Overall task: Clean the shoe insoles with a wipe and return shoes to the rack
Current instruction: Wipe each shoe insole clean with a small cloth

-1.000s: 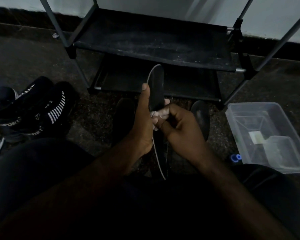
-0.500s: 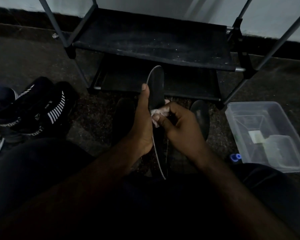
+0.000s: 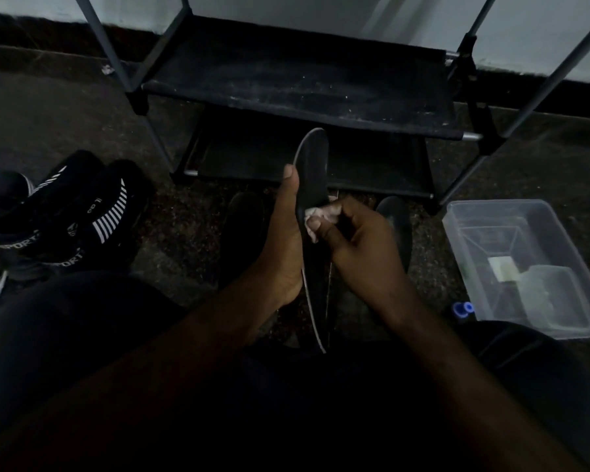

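– While my left hand (image 3: 283, 240) grips the insole (image 3: 312, 165) upright, thumb up its left edge and fingers hidden behind it, my right hand (image 3: 358, 247) pinches the wipe (image 3: 315, 216) against its face about mid-length. Toe end points at the rack (image 3: 304, 80), heel end sits low between my knees.
– Stroke plan?
– Long passes toe to heel with firm thumb pressure. Insole looks thin and flexy, so I'd back it with the left fingers right behind the wipe, else it bends away.
– Wipe looks bunched.
– Yes, small wad. I'd refold to a fresh face as it soils. Light's too dim to judge dirt from here.
– The other one?
– Second insole (image 3: 394, 223) lies on the floor just right of my right hand, between it and the clear bin (image 3: 491, 233). Dark shoe (image 3: 244, 229) lies on the floor just left of my left hand. Can't tell if that insole's been wiped.
– Rack?
– Upper shelf shows dust. Shoes go back once the insoles are in.
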`<action>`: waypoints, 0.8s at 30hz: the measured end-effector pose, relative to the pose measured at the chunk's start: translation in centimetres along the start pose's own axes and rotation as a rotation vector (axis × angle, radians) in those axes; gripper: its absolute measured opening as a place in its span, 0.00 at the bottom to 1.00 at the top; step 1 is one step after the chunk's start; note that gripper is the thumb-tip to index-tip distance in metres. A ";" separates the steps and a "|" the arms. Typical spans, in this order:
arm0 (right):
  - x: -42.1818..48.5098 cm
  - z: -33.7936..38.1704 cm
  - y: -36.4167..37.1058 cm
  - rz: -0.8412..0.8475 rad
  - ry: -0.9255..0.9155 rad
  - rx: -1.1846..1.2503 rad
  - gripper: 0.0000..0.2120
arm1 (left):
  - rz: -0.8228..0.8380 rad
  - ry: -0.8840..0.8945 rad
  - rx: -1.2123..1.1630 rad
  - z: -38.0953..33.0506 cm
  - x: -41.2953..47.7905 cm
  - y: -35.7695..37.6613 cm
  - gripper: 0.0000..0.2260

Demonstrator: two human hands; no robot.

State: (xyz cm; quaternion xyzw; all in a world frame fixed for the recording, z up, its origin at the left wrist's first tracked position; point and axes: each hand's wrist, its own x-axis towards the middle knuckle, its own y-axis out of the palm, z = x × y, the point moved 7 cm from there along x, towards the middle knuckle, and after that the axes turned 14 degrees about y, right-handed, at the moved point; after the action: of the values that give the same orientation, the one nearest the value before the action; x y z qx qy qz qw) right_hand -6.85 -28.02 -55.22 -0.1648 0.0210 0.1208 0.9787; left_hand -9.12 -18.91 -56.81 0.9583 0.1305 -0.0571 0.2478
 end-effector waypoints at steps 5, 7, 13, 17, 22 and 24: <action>0.5 -0.3 -0.7 -0.116 0.040 -0.075 0.03 | 0.013 0.010 -0.020 -0.1 -0.1 0.3 0.33; -0.1 0.3 0.1 -0.035 0.001 -0.005 0.02 | -0.028 0.002 0.004 0.1 0.0 -0.2 0.32; -0.2 0.5 -0.2 -0.031 -0.022 -0.036 0.03 | 0.066 -0.009 -0.026 -0.2 -0.2 0.6 0.34; 0.7 -0.4 -1.4 -0.148 0.060 -0.058 0.04 | 0.047 -0.003 -0.027 0.0 -0.3 0.7 0.35; -1.0 1.8 0.7 0.105 -0.071 0.097 0.02 | -0.030 -0.059 0.002 0.0 -0.1 -0.5 0.33; -1.0 1.7 0.7 0.105 -0.073 0.078 0.02 | -0.044 -0.054 -0.021 -0.1 -0.1 -0.5 0.31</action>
State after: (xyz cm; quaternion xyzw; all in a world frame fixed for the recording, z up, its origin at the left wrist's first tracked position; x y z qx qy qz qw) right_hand -7.97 -27.05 -53.80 -0.1206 -0.0013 0.1769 0.9768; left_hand -9.34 -18.43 -56.96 0.9506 0.1452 -0.0870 0.2601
